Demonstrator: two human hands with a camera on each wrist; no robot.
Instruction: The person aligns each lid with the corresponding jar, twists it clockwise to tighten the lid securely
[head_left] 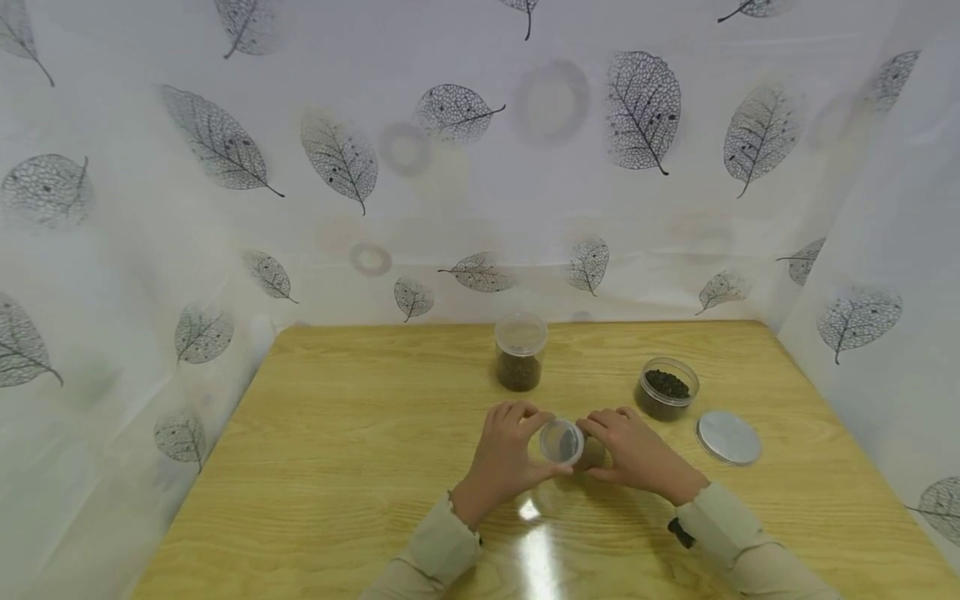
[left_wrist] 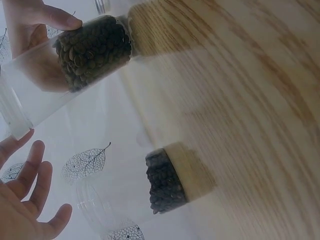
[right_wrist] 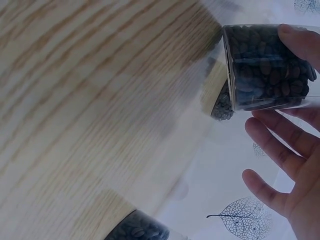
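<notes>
Both hands are on one clear jar, tilted with its mouth end up and to the left, dark beans like coffee beans (left_wrist: pixel 92 52) in its lower part. The right hand (head_left: pixel 633 450) grips the jar's body, thumb on one side and fingers on the other; its thumb shows against the wall in the right wrist view. At the rim (head_left: pixel 561 442) the left hand (head_left: pixel 506 446) has thumb and index finger on opposite sides. Its other fingers (left_wrist: pixel 42 185) spread loosely away from the jar. Whether a clear lid sits on that rim I cannot tell.
A tall clear jar (head_left: pixel 519 354) with dark contents stands behind the hands. To the right is a low, open jar (head_left: pixel 666 390) of dark pieces, with a silver lid (head_left: pixel 729 437) lying near it. The wooden table (head_left: pixel 360 433) meets a leaf-patterned curtain (head_left: pixel 465 200) at the back.
</notes>
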